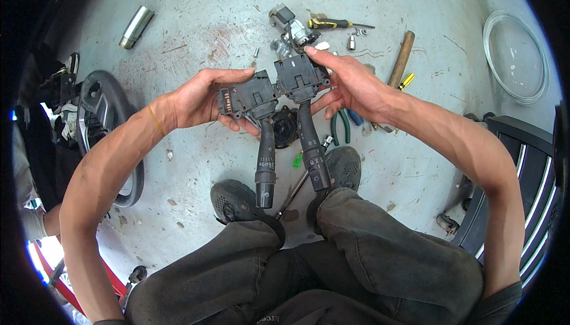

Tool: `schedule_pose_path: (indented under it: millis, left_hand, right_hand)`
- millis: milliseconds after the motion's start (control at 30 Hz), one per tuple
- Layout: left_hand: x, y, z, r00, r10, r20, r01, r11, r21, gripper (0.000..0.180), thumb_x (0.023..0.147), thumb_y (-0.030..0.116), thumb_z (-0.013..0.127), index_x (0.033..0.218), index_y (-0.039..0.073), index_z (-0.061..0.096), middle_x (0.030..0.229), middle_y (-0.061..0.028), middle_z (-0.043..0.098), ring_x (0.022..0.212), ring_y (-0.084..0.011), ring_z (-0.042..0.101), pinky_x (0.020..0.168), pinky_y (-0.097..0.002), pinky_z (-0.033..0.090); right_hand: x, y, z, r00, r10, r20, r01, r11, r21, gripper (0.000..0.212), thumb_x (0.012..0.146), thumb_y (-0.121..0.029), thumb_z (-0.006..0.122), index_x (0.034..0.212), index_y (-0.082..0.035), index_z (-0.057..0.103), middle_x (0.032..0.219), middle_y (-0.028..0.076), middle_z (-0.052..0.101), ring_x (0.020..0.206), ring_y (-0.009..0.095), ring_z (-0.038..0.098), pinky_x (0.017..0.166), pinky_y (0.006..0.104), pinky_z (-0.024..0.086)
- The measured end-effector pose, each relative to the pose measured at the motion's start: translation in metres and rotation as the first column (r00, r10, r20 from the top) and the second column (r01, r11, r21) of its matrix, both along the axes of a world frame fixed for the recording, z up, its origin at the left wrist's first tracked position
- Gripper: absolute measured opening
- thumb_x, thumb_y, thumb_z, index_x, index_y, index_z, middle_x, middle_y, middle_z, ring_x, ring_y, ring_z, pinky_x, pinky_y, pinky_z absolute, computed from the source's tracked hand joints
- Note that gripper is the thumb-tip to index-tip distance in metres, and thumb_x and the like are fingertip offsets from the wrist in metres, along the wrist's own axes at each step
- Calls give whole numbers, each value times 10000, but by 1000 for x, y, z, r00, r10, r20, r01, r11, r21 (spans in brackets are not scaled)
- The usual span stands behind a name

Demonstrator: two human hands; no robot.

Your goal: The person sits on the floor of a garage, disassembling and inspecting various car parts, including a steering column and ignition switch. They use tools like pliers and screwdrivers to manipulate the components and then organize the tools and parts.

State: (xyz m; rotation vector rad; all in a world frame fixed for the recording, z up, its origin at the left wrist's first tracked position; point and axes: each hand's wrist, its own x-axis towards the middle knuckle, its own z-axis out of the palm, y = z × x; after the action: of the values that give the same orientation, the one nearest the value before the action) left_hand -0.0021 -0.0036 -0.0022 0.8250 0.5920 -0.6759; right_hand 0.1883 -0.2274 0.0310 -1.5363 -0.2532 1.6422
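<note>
My left hand (205, 100) grips a black steering column switch (255, 98) by its square housing, thumb on the top edge and fingers underneath. Its stalk (265, 164) points down toward me. In my right hand (355, 84) is a second black column switch (298, 78), pinched between thumb and fingers, its stalk (313, 147) also pointing my way. The two housings sit side by side, very close; whether they touch I cannot tell. Behind them on the floor lies a round black part (285, 128), partly hidden by the switches.
Beyond my hands lie a metal lock-like assembly (289, 23), a yellow-black screwdriver (329, 23), a socket (351, 43) and a wooden handle (402, 57). Green-handled pliers (340, 128) rest near my right shoe. A steering wheel (110, 129) stands left, a metal cylinder (136, 27) far left, coiled wire (516, 57) right.
</note>
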Motion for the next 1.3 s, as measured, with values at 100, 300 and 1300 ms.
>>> schedule_pose_path:
  millis: [100,300,1300]
  left_hand:
    - [0,-1,-1,1000,1,2,-1,1000,-2,602,1086,480,430,1368,-28,588,1182,-341,703,915,-432,772,587,-297,659]
    - [-1,-2,-1,1000,14,-14,-14,1000,-1,598,1086,471,432,1364,-35,588,1179,-340,705,911,-435,771,579,-299,658]
    - [-4,-5,0,1000,8,-20,-8,1000,-4,569,1087,448,440,1372,-26,574,1165,-351,705,903,-435,772,577,-293,660]
  right_hand:
    - [0,0,-1,1000,1,-5,-1,1000,2,703,1044,-583,535,1341,52,585,1155,248,729,869,308,784,589,301,636]
    - [-1,-1,-2,1000,2,12,-2,1000,-8,713,1043,-584,534,1348,59,578,1156,253,726,866,305,784,589,302,639]
    - [-3,-2,-2,999,36,25,-36,999,-28,719,1048,-583,524,1345,70,565,1134,251,726,830,280,782,585,291,636]
